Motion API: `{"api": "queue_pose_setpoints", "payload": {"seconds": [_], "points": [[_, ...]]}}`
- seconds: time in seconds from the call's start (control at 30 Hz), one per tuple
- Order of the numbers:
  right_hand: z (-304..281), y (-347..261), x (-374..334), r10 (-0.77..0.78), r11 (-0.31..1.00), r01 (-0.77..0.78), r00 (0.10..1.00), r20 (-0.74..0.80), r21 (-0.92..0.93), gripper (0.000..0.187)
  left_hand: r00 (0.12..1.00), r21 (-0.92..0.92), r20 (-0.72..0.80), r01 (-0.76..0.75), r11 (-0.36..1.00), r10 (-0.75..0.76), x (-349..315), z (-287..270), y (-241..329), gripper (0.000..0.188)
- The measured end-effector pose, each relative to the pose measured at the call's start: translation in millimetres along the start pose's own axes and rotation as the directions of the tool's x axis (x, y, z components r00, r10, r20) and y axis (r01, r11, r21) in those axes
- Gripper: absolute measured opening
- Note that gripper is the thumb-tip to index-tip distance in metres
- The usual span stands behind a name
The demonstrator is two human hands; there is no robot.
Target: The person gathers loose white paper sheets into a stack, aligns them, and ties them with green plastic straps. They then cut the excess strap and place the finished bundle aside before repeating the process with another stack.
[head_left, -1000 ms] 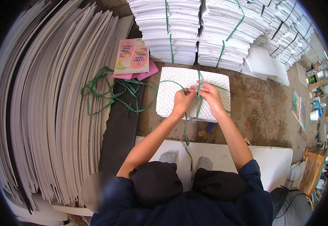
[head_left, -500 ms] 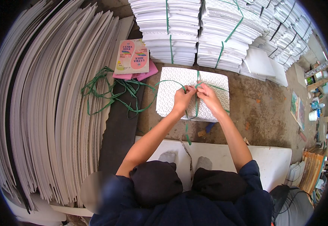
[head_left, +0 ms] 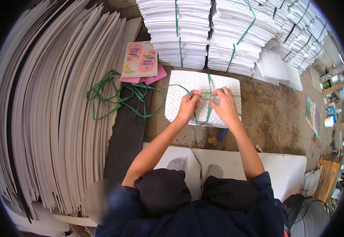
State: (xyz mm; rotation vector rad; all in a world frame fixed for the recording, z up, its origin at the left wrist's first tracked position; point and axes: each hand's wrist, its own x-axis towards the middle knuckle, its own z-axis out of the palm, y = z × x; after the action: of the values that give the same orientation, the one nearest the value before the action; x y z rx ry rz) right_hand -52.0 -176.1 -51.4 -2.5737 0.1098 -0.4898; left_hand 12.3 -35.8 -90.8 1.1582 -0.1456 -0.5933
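Note:
A stack of white embossed sheets lies on the floor in front of me, with green plastic twine crossing over its top. My left hand pinches the twine just left of the crossing. Over the right half of the stack is my right hand, its thumb and forefinger apart beside the crossing. Whether a strand touches those fingers is too small to tell. From my left hand, one length of twine runs left to a loose green tangle; another hangs over the stack's near edge.
Tall rows of grey-white sheets fill the left side. Tied white stacks stand behind the work. A pink printed carton sheet lies at the far left. My feet rest on a white board. Wooden boards stand at right.
My hands have drawn apart from the crossing. The right hand has moved slightly right and its fingers have spread; the left still pinches twine. The hanging twine end has shifted upward.

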Motion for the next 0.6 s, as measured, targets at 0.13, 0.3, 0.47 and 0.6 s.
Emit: {"api": "queue_pose_setpoints", "payload": {"seconds": [0.13, 0.3, 0.47, 0.6], "points": [[9.5, -9.4, -4.6, -0.05, 0.996, 0.056, 0.994, -0.1, 0.066, 0.02, 1.0, 0.012, 0.003, 0.014, 1.0, -0.014, -0.2, -2.6, 0.1, 0.018], [12.8, -7.5, -4.7, -0.227, 0.973, 0.23, 0.97, -0.091, 0.029, 0.015, 0.999, 0.039, -0.015, 0.032, 0.999, -0.032, -1.5, 3.1, 2.3, 0.018], [-24.0, 3.6, 8.3, 0.212, 0.565, -0.343, 0.939, 0.269, 0.75, 0.021, 0.977, 0.056, 0.208, 0.037, 0.998, -0.048, 4.6, -7.7, 2.5, 0.023], [-66.2, 0.3, 4.9, 0.309, 0.392, -0.544, 0.837, 0.451, 0.742, 0.023, 0.964, 0.429, 0.264, -0.14, 0.892, 0.024, 7.3, 4.8, 6.7, 0.03]]}}
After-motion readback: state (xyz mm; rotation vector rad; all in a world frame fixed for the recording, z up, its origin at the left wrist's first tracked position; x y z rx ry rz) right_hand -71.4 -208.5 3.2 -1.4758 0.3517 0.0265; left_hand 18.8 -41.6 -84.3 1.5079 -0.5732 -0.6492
